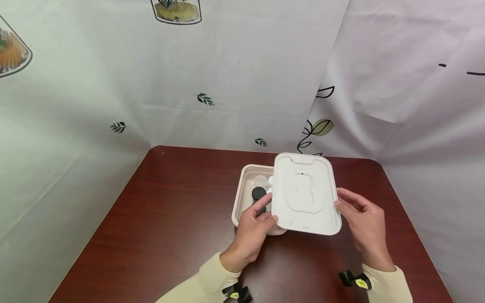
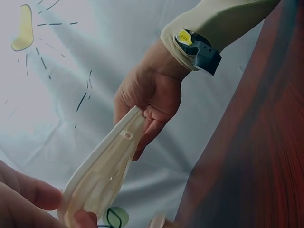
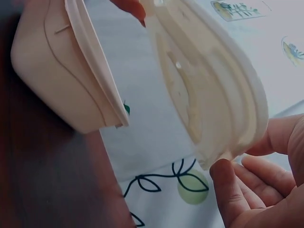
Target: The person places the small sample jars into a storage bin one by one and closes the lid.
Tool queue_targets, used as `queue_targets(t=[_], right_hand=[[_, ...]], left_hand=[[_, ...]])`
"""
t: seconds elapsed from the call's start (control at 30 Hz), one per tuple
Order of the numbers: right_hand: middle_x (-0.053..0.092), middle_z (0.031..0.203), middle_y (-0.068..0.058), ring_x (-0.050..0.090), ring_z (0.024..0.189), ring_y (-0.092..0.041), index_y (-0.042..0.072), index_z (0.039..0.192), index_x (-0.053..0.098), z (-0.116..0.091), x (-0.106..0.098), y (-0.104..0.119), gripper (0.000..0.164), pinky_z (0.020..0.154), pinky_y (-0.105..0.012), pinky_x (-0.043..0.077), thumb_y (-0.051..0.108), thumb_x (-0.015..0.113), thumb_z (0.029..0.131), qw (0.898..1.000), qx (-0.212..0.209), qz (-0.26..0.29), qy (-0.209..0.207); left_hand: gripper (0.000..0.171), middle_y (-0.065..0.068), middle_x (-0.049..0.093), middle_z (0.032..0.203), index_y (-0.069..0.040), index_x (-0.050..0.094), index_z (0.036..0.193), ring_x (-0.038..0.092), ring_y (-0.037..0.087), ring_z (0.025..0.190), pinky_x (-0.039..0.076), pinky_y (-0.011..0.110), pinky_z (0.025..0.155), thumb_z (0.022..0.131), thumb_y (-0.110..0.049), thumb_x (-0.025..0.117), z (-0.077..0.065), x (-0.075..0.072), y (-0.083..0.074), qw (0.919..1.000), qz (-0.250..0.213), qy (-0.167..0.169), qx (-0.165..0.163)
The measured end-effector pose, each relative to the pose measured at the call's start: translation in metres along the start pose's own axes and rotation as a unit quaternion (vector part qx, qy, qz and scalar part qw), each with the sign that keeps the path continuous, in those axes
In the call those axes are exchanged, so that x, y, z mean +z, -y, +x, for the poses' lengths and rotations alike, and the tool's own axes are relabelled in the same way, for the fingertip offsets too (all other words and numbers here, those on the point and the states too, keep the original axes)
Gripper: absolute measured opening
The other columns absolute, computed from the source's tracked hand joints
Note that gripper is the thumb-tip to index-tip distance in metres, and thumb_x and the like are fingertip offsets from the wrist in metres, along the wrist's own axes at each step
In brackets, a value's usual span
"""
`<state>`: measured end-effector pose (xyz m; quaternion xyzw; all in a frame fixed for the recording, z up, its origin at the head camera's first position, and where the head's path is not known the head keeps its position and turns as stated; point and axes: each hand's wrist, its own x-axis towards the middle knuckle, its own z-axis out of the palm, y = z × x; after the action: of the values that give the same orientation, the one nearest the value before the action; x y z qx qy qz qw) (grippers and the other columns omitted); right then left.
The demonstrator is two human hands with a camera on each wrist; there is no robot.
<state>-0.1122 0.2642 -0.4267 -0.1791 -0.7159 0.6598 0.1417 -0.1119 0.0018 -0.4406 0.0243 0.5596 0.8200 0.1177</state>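
Observation:
A white rectangular lid [image 1: 307,193] is held up in both hands, above and to the right of a beige box [image 1: 238,206]. My left hand [image 1: 250,233] pinches the lid's left edge between thumb and fingers. On the opposite edge, my right hand [image 1: 365,225] pinches it the same way, which the right wrist view shows close up at the fingers [image 3: 228,185]. Inside the open box are a black-capped container [image 1: 259,193], a clear round cup [image 1: 260,181] and some white round items, partly hidden by the lid. The box's side wall [image 3: 52,71] appears in the right wrist view.
Everything stands on a dark reddish-brown table [image 1: 170,219] with rounded back corners. A white cloth [image 1: 242,75] with leaf drawings hangs behind the table and along its sides. Each wrist carries a black strap mount [image 1: 356,280].

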Motion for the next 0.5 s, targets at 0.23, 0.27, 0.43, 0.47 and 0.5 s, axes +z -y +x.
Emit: queue_targets(t=[0.23,0.27,0.43,0.47,0.5], right_hand=[[0.075,0.114,0.012,0.074,0.098,0.004,0.001,0.138,0.068,0.010,0.016,0.007,0.046,0.082,-0.015,0.059,0.010,0.079,0.095,0.998,-0.031,-0.033,0.039],[0.075,0.115,0.011,0.074,0.100,0.004,0.001,0.139,0.068,0.011,0.019,0.008,0.046,0.083,-0.014,0.058,0.011,0.079,0.095,0.998,-0.034,-0.036,0.046],[0.073,0.120,0.007,0.071,0.101,0.002,0.007,0.141,0.068,0.016,0.030,0.015,0.045,0.084,-0.013,0.058,0.017,0.076,0.098,0.994,-0.049,-0.073,0.063],[0.073,0.122,0.006,0.071,0.100,0.000,0.008,0.141,0.068,0.017,0.033,0.016,0.044,0.083,-0.014,0.058,0.017,0.076,0.098,0.993,-0.051,-0.077,0.066],[0.072,0.122,0.006,0.071,0.099,-0.001,0.008,0.141,0.068,0.017,0.035,0.017,0.044,0.083,-0.014,0.058,0.017,0.076,0.098,0.993,-0.053,-0.079,0.068]], left_hand=[[0.065,0.018,0.048,0.159,-0.003,0.051,0.155,0.072,0.021,0.117,0.057,0.022,0.089,0.092,0.012,0.058,-0.009,-0.021,-0.013,0.9995,0.029,0.006,0.004],[0.066,0.019,0.048,0.159,-0.003,0.051,0.155,0.072,0.020,0.116,0.057,0.023,0.088,0.091,0.012,0.058,-0.010,-0.024,-0.014,0.9994,0.033,0.006,0.003],[0.070,0.018,0.042,0.162,-0.005,0.048,0.157,0.071,0.020,0.115,0.059,0.024,0.086,0.090,0.014,0.057,-0.015,-0.037,-0.019,0.9988,0.045,0.016,0.005],[0.073,0.018,0.041,0.163,-0.006,0.046,0.158,0.071,0.020,0.116,0.059,0.024,0.086,0.090,0.015,0.056,-0.015,-0.039,-0.020,0.9986,0.049,0.019,0.007],[0.074,0.018,0.040,0.163,-0.006,0.045,0.160,0.071,0.021,0.117,0.059,0.024,0.086,0.089,0.015,0.055,-0.015,-0.041,-0.021,0.9983,0.052,0.024,0.012]])
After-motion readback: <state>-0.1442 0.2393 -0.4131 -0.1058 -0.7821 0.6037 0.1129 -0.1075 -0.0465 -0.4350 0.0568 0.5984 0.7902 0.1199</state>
